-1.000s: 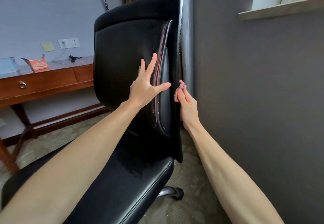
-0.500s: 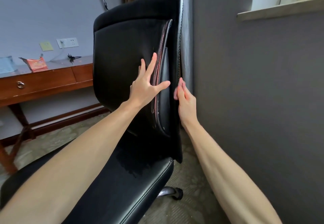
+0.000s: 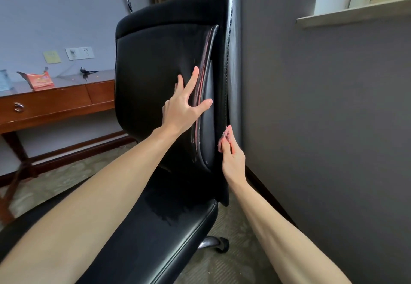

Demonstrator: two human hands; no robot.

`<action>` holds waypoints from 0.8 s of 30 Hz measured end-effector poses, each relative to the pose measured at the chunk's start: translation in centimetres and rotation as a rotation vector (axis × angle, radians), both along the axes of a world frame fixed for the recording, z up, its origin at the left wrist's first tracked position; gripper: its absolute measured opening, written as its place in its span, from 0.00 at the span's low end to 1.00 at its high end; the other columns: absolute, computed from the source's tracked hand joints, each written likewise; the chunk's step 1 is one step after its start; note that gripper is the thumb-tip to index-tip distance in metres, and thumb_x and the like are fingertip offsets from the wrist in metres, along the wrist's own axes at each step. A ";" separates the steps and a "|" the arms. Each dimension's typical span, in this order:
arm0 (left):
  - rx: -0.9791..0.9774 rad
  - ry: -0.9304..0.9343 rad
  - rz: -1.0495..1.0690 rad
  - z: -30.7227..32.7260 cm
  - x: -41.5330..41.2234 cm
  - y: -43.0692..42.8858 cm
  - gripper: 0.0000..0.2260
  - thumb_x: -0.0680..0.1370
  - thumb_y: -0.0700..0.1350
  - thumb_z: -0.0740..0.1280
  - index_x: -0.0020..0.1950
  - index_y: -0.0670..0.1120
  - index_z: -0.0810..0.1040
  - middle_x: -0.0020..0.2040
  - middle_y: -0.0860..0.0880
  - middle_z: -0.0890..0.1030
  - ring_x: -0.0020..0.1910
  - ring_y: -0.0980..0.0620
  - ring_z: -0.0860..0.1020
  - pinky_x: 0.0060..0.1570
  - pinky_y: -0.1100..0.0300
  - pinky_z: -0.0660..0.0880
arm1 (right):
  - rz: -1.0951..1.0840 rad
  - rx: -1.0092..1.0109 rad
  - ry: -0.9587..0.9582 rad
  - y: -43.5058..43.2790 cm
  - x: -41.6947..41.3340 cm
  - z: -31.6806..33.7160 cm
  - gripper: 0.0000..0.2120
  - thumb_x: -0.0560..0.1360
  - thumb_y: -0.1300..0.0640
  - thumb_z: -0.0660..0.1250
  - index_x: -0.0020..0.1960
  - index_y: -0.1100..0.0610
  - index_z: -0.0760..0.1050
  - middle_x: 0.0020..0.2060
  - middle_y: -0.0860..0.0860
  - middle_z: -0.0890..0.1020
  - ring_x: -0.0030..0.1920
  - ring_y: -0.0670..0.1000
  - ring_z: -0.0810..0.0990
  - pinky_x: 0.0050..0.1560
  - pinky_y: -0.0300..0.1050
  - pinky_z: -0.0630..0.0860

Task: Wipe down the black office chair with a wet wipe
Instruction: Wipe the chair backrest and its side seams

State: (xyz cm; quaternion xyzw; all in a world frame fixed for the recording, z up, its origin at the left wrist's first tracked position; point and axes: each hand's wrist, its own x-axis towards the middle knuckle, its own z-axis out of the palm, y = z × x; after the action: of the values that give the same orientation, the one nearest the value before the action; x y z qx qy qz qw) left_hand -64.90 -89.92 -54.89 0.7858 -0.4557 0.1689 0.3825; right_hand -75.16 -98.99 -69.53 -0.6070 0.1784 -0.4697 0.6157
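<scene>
The left hand [image 3: 185,108] lies open and flat on the black office chair [image 3: 155,79] backrest, bracing it. The right hand [image 3: 232,159] pinches the wet wipe [image 3: 223,138] against the backrest's right edge; the small wad could slip out, or the chair could roll on its caster [image 3: 219,244].

The office chair [image 3: 155,79] looks like glossy black leather, the desk [image 3: 55,103] polished reddish wood, the wipe [image 3: 223,141] crumpled cloth.

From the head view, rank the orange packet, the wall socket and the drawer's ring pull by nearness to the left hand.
Measured from the left hand on the chair back:
1. Wall socket, on the wall up and to its left.
2. Orange packet, on the desk top, farther left.
3. Ring pull, on the drawer front, farthest left.
</scene>
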 end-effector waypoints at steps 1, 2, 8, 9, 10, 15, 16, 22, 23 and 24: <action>-0.002 0.005 0.005 0.0 0.0 0.0 0.35 0.77 0.62 0.64 0.78 0.67 0.46 0.81 0.46 0.49 0.78 0.39 0.57 0.71 0.35 0.57 | -0.024 -0.012 0.001 0.1 0.3 0.8 0.21 0.83 0.49 0.60 0.74 0.42 0.64 0.51 0.39 0.76 0.51 0.39 0.73 0.72 0.47 0.67; -0.004 0.008 0.006 0.1 0.1 0.0 0.35 0.77 0.62 0.63 0.78 0.67 0.46 0.81 0.46 0.49 0.77 0.40 0.57 0.71 0.36 0.57 | -0.052 -0.038 -0.010 0.1 0.6 1.8 0.21 0.83 0.49 0.59 0.75 0.43 0.63 0.49 0.39 0.76 0.49 0.39 0.74 0.69 0.44 0.69; -0.012 -0.001 -0.023 0.4 0.6 0.3 0.31 0.78 0.62 0.61 0.77 0.68 0.47 0.81 0.45 0.52 0.77 0.39 0.60 0.71 0.38 0.59 | -0.087 -0.189 -0.113 -1.4 1.9 11.7 0.19 0.84 0.49 0.57 0.73 0.51 0.70 0.35 0.40 0.75 0.39 0.39 0.73 0.55 0.37 0.71; -0.015 0.002 -0.028 0.4 0.6 0.3 0.31 0.78 0.63 0.60 0.77 0.68 0.47 0.81 0.45 0.52 0.77 0.39 0.60 0.71 0.38 0.59 | -0.078 -0.186 -0.113 -1.8 2.2 12.9 0.19 0.83 0.48 0.58 0.72 0.50 0.72 0.37 0.39 0.75 0.41 0.39 0.74 0.58 0.38 0.72; -0.019 0.004 -0.035 0.4 0.7 0.4 0.31 0.78 0.63 0.60 0.77 0.68 0.47 0.81 0.45 0.52 0.77 0.39 0.60 0.71 0.38 0.59 | -0.062 -0.187 -0.113 -2.2 2.3 13.6 0.18 0.83 0.46 0.58 0.70 0.49 0.73 0.40 0.39 0.76 0.43 0.39 0.74 0.62 0.40 0.73; -0.029 0.002 -0.046 0.2 0.6 0.3 0.31 0.78 0.62 0.60 0.77 0.67 0.49 0.81 0.45 0.52 0.77 0.39 0.59 0.71 0.39 0.60 | 0.011 -0.161 -0.129 -2.2 1.9 10.3 0.20 0.82 0.47 0.61 0.73 0.47 0.69 0.56 0.42 0.76 0.55 0.41 0.74 0.69 0.45 0.70; -0.031 0.003 -0.043 0.2 0.5 0.2 0.32 0.77 0.63 0.60 0.77 0.67 0.49 0.81 0.44 0.52 0.77 0.39 0.59 0.71 0.39 0.61 | 0.007 -0.124 -0.128 -1.6 1.4 8.6 0.22 0.82 0.51 0.62 0.75 0.50 0.66 0.56 0.40 0.78 0.55 0.40 0.76 0.67 0.42 0.70; -0.036 -0.006 -0.015 0.1 0.1 0.0 0.32 0.79 0.60 0.63 0.78 0.65 0.49 0.81 0.44 0.51 0.76 0.38 0.60 0.71 0.40 0.62 | -0.023 -0.027 -0.028 0.3 -0.1 4.0 0.21 0.83 0.55 0.62 0.75 0.51 0.66 0.68 0.39 0.74 0.63 0.34 0.74 0.69 0.35 0.67; -0.037 -0.001 -0.015 0.2 0.1 0.0 0.32 0.79 0.60 0.63 0.78 0.65 0.49 0.81 0.44 0.51 0.77 0.38 0.60 0.71 0.39 0.61 | -0.032 -0.034 -0.030 0.2 0.0 4.6 0.21 0.83 0.55 0.62 0.75 0.51 0.66 0.69 0.40 0.74 0.64 0.36 0.74 0.69 0.34 0.67; -0.034 0.004 -0.020 0.3 0.2 0.1 0.32 0.79 0.60 0.63 0.78 0.66 0.49 0.81 0.45 0.51 0.77 0.38 0.59 0.71 0.39 0.61 | -0.046 -0.050 -0.031 0.2 0.2 5.2 0.21 0.83 0.55 0.62 0.75 0.51 0.66 0.69 0.42 0.75 0.66 0.40 0.75 0.68 0.33 0.67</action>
State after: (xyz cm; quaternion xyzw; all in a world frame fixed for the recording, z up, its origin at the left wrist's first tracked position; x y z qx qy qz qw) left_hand -64.73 -89.81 -54.61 0.7748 -0.4597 0.1712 0.3987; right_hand -74.99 -98.81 -64.31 -0.6107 0.1710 -0.4974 0.5919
